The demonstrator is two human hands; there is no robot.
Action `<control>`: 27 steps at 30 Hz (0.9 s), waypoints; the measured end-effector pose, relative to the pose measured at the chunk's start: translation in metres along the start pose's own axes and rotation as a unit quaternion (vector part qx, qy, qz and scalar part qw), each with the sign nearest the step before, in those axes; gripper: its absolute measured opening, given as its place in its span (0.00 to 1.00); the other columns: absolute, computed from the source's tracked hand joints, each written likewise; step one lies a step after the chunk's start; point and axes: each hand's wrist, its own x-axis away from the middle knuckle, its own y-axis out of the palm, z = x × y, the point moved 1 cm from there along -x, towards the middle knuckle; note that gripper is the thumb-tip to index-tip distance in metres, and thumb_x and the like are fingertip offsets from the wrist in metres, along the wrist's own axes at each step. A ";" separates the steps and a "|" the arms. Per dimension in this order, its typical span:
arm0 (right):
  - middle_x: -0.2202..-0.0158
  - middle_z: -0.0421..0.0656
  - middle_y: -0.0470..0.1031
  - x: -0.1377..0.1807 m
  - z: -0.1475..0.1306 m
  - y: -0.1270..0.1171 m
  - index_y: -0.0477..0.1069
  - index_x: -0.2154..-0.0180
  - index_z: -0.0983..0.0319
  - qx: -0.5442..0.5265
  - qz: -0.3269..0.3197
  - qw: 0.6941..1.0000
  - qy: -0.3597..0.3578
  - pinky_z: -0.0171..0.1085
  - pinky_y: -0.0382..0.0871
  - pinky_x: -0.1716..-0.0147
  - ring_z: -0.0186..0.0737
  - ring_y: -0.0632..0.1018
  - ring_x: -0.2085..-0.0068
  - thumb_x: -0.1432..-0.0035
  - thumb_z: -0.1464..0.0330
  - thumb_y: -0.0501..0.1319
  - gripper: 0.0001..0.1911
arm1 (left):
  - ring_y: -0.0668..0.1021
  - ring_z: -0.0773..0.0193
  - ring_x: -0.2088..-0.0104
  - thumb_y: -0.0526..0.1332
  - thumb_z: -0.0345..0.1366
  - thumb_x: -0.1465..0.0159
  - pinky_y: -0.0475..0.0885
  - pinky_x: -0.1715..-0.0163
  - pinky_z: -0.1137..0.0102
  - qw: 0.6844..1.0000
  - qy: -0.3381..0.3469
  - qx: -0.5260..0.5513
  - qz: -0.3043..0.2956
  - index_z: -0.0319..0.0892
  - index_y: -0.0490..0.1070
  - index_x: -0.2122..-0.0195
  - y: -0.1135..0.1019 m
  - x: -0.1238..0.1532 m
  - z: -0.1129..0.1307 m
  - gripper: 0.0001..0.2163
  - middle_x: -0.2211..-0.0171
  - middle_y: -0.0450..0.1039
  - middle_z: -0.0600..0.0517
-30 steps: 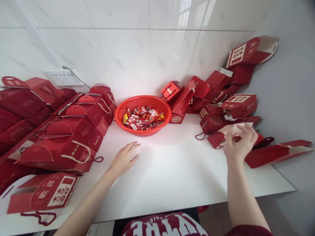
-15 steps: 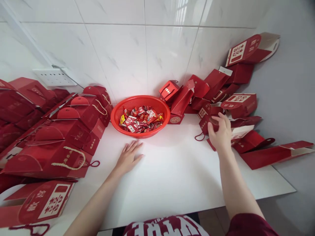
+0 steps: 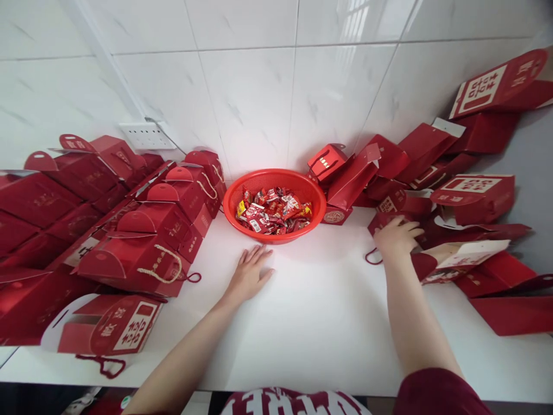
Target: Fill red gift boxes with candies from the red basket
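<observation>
My left hand (image 3: 249, 273) lies flat on the white table, fingers stretched out, just in front of a red plastic basket (image 3: 231, 222). Inside the basket is a heap of red-wrapped candies (image 3: 276, 210), with one yellow wrapper among them. On the right side, my right hand (image 3: 398, 237) is closed over a small dark red gift box (image 3: 380, 221) with a cord loop hanging at its left. Some of that hand's fingertips are hidden behind the box. Beside it lie an opened gift box (image 3: 464, 256) and other red boxes.
Several red gift boxes with rope handles (image 3: 142, 251) stand in rows on the left. More boxes (image 3: 432, 153) are piled loosely along the right wall. A power socket strip (image 3: 146, 137) with a cable is on the tiled wall (image 3: 250, 104) behind.
My right hand has lowered from above the boxes and taken hold of the small gift box, which has shifted slightly toward me. My left hand stays put. The view has turned left.
</observation>
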 end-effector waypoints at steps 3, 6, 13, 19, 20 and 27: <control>0.36 0.79 0.49 0.032 -0.011 -0.005 0.49 0.33 0.77 0.048 0.007 0.996 -0.072 0.66 0.69 0.58 0.82 0.58 0.38 0.37 0.63 0.58 0.39 | 0.56 0.53 0.30 0.52 0.47 0.29 0.49 0.31 0.49 1.000 0.004 0.005 0.004 0.50 0.58 0.32 0.001 0.000 -0.001 0.25 0.29 0.52 0.50; 0.37 0.78 0.53 0.072 -0.018 -0.016 0.50 0.34 0.76 0.082 0.028 0.985 -0.149 0.63 0.74 0.64 0.80 0.63 0.41 0.35 0.62 0.57 0.37 | 0.56 0.52 0.30 0.52 0.47 0.29 0.49 0.31 0.48 1.000 0.006 0.012 0.006 0.50 0.58 0.33 0.000 0.001 -0.001 0.25 0.29 0.52 0.49; 0.35 0.54 0.61 0.144 -0.025 -0.074 0.59 0.36 0.56 -0.110 -0.196 0.823 -0.521 0.58 0.67 0.42 0.57 0.64 0.34 0.34 0.71 0.53 0.26 | 0.60 0.49 0.32 0.58 0.44 0.33 0.48 0.32 0.47 0.989 -0.018 0.144 0.036 0.50 0.67 0.38 -0.002 -0.002 -0.002 0.21 0.33 0.60 0.49; 0.36 0.46 0.65 0.147 -0.040 -0.108 0.67 0.42 0.52 -0.249 -0.232 0.796 -0.501 0.51 0.67 0.41 0.48 0.70 0.38 0.30 0.69 0.50 0.19 | 0.77 0.56 0.48 0.43 0.43 0.27 0.69 0.44 0.60 0.951 -0.146 0.253 0.099 0.39 0.74 0.49 -0.016 0.000 -0.011 0.22 0.49 0.77 0.44; 0.39 0.47 0.69 0.146 -0.043 -0.105 0.67 0.43 0.53 -0.262 -0.229 0.811 -0.471 0.51 0.69 0.43 0.49 0.73 0.41 0.30 0.66 0.51 0.17 | 0.78 0.56 0.50 0.43 0.45 0.27 0.71 0.46 0.61 0.945 -0.167 0.262 0.102 0.39 0.73 0.49 -0.020 0.001 -0.012 0.23 0.51 0.77 0.43; 0.66 0.41 0.79 0.169 -0.062 -0.047 0.64 0.41 0.56 -0.301 -0.411 0.787 -0.349 0.42 0.74 0.61 0.43 0.80 0.66 0.31 0.51 0.53 0.23 | 0.80 0.54 0.59 0.47 0.58 0.32 0.73 0.56 0.64 0.922 -0.236 0.306 0.015 0.43 0.75 0.53 -0.059 0.018 -0.017 0.26 0.60 0.81 0.49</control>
